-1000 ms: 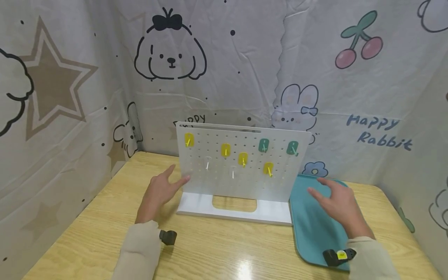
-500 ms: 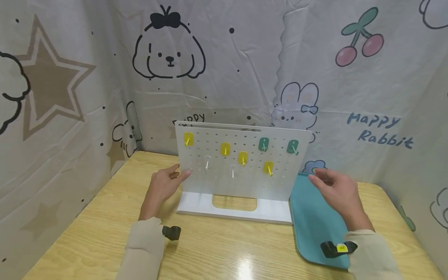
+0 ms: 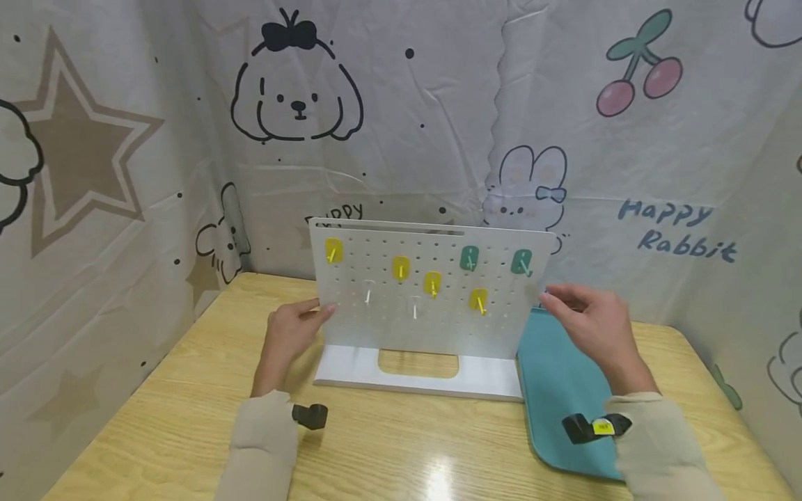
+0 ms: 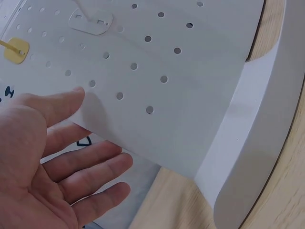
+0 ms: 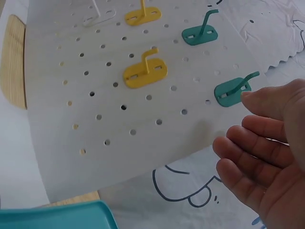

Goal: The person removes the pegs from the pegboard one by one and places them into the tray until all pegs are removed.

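Note:
A white pegboard stands upright on its base, with yellow, green and clear hooks on its face. My left hand is at the board's left edge. In the left wrist view its thumb lies over the front face and the other fingers reach past the edge, loosely bent; firm contact cannot be told. By the right edge is my right hand, holding nothing. In the right wrist view its thumb tip appears close to a green hook, and its fingers are relaxed beside the edge.
A teal tray lies on the wooden table to the board's right, partly beneath my right forearm. A printed curtain hangs close behind the board and along both sides.
My right hand has moved left and up, from over the tray to the board's right edge. My left hand's thumb and fingers have drawn closer together around the left edge.

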### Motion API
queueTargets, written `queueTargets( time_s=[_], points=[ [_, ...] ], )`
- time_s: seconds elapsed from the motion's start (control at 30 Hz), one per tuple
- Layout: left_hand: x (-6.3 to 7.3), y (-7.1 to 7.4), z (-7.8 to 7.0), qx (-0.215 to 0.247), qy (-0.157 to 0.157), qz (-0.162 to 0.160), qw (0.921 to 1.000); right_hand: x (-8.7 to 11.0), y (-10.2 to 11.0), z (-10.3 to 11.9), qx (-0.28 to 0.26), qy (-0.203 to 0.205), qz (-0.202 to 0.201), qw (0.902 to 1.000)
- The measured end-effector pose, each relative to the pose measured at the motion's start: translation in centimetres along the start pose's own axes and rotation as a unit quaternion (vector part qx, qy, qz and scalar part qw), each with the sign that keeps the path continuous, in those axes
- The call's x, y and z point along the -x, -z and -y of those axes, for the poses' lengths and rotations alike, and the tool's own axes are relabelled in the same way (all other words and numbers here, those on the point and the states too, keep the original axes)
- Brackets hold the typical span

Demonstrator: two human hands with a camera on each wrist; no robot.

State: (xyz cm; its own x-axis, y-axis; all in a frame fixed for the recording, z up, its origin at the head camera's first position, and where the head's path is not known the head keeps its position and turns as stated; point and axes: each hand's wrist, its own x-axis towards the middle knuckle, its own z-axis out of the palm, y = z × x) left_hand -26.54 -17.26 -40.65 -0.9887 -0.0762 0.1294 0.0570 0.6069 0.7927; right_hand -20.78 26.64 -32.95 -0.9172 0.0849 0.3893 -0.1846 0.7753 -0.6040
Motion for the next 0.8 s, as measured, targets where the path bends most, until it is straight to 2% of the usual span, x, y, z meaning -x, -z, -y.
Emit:
queueTargets(
  time_s=[0.27, 0.43, 0.8],
  points=[
    [-0.4, -0.4, 0.3, 0.010, 0.014, -0.026, 0.9995, -0.4, 0.0, 0.6, -0.031, 0.010, -0.008, 0.9994],
    [-0.5, -0.5, 0.4, 0.017, 0.012, -0.039, 0.9990, -0.5, 0.0, 1.0, -0.054, 0.002, -0.005, 0.9985],
    [-0.7, -0.9, 0.3, 0.035, 0.041, -0.041, 0.9977, -1.5, -1.1, 2.2, -0.095, -0.005, -0.026, 0.9951]
  ],
)
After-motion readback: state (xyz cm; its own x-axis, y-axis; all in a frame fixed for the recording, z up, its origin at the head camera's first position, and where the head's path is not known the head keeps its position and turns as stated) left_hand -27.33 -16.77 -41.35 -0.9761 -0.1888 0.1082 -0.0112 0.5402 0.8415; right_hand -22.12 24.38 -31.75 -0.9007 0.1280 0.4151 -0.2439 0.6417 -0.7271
